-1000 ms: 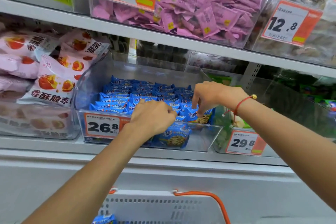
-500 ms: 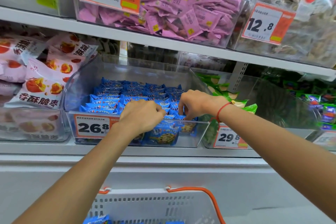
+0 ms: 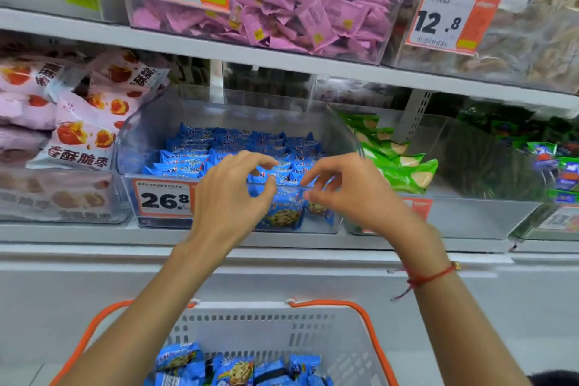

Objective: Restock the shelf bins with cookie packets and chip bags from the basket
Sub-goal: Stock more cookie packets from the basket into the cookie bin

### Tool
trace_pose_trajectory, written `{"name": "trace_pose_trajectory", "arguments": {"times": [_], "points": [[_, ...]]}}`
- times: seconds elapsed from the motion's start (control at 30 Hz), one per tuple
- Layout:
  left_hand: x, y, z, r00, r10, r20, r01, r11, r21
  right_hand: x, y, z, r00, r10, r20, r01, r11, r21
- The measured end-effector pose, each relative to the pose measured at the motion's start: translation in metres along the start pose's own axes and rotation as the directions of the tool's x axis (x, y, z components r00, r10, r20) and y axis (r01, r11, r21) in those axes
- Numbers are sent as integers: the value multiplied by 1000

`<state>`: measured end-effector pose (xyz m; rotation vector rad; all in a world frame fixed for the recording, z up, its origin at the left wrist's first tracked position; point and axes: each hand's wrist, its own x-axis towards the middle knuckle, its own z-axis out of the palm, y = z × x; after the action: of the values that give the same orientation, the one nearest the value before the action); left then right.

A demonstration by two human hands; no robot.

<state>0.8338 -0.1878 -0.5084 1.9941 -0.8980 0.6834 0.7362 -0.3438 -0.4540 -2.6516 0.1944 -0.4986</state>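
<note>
A clear shelf bin (image 3: 147, 135) with a 26.8 price tag holds rows of blue cookie packets (image 3: 200, 147). My left hand (image 3: 232, 194) and my right hand (image 3: 347, 188) hover side by side in front of the bin's front rim, fingers curled and apart, holding nothing. Below, a white basket (image 3: 275, 323) with orange handles holds several more blue cookie packets (image 3: 235, 370). My forearms cross over the basket's left and right sides.
Pink snack bags (image 3: 78, 141) fill the bin on the left. Green packets (image 3: 401, 166) lie in the clear bin on the right. The upper shelf carries a bin of pink packets (image 3: 297, 9) and a 12.8-priced bin (image 3: 532, 25).
Both hands have drawn back out of the bin and let go of the packets they were arranging. The view has tilted down, showing more of the basket.
</note>
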Motion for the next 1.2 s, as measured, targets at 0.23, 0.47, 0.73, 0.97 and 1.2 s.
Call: {"name": "trace_pose_trajectory", "arguments": {"times": [0.23,0.47,0.73,0.97,1.2], "points": [[-100,-24,-7,989,-145,-21,145,989,19,-42,42,103,907,190,376,-244,964,101],[-189,-104,27,581,-572,578,590,786,184,-89,68,204,644,289,709,-414,910,5],[-257,-154,46,95,-614,784,496,711,498,-107,76,290,499,336,799,-477,876,-70],[-262,-147,84,134,-621,773,492,718,492,-117,69,346,382,592,709,-875,480,71],[-269,-146,107,37,-703,710,554,606,571,-113,82,340,316,693,648,-946,282,160]]}}
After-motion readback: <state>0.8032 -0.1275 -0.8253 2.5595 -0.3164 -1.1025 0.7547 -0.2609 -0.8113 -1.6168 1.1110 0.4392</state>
